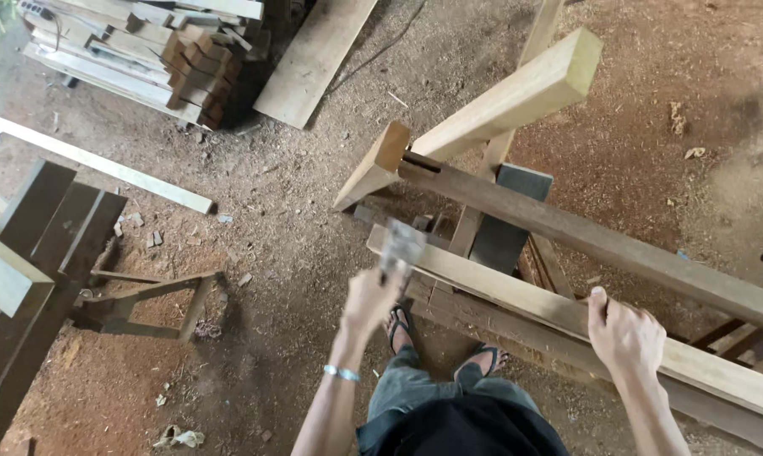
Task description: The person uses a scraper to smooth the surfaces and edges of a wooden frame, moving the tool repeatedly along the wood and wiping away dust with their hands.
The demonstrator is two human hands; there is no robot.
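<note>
A long, pale, square-edged timber beam (567,317) is laid across a dark wooden frame (584,232) above sawdust-strewn ground (255,253), its long axis running from upper left to lower right. It is gripped near mid-length by the right hand (624,336). A blurred metal hammer (401,247) is clasped in the left hand (369,301), head pointing at the beam's left end.

Left hand (370,297) raised, fist clenched, forearm extended forward, band on wrist. Right hand (624,335) lower, fingers curled down in a grip, arm reaching forward.
</note>
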